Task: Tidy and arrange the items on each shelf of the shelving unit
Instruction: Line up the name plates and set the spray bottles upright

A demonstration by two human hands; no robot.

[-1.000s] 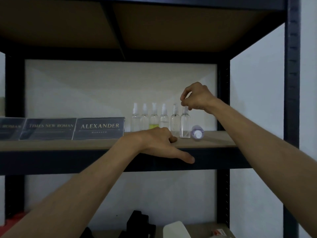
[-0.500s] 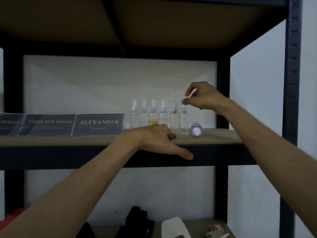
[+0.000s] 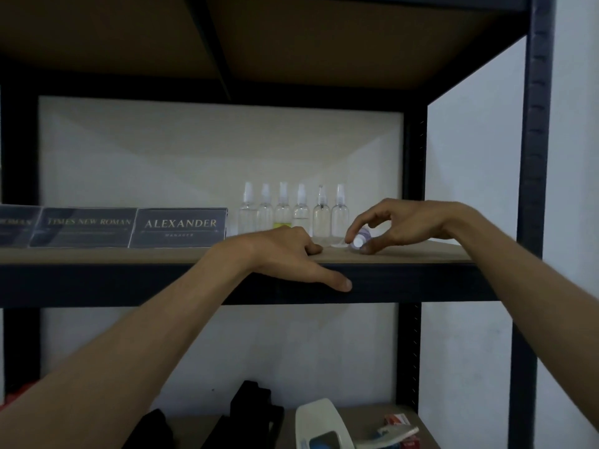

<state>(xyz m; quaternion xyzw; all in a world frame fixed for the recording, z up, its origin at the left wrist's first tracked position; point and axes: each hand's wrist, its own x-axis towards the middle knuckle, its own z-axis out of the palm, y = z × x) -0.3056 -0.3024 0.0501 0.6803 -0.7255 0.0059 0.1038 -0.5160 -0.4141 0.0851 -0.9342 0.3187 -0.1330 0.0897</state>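
The fallen bottle (image 3: 360, 239), cap pointed near, is seen lying on the shelf (image 3: 421, 253) just right of the upright bottles (image 3: 293, 210), pinched under the curled right hand (image 3: 405, 222). The left hand (image 3: 285, 254), holding nothing, is rested flat nearby.

The lying bottle (image 3: 360, 238) at centre right is mostly covered by the fingers of the right hand (image 3: 398, 223). Only its white cap and a sliver of purplish body show. The left hand (image 3: 285, 254) hides the bases of some spray bottles (image 3: 301, 209). The leftmost nameplate (image 3: 16, 225) is cut by the left edge. The fine print on the middle nameplate (image 3: 86, 226) is unreadable. The lower edge crops the black objects (image 3: 256, 413) and the white container (image 3: 319, 419).
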